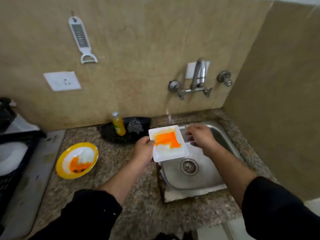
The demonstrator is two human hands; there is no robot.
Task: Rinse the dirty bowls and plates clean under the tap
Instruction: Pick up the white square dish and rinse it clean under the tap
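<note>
My left hand (144,149) grips the left edge of a square white plate (168,149) smeared with orange sauce, holding it over the left rim of the steel sink (223,135). My right hand (199,135) hovers just right of the plate over the basin, fingers loosely curled, holding nothing that I can see. A wall tap (199,73) hangs above the sink; no water stream is visible. A round yellow-rimmed bowl (77,160) with orange and dark residue sits on the granite counter to the left.
A yellow liquid bottle (118,123) and a steel scrubber (135,127) rest on a black tray behind the plate. A dark crate (10,170) with a white dish stands at far left. A peeler (81,38) and a socket (62,81) are on the wall.
</note>
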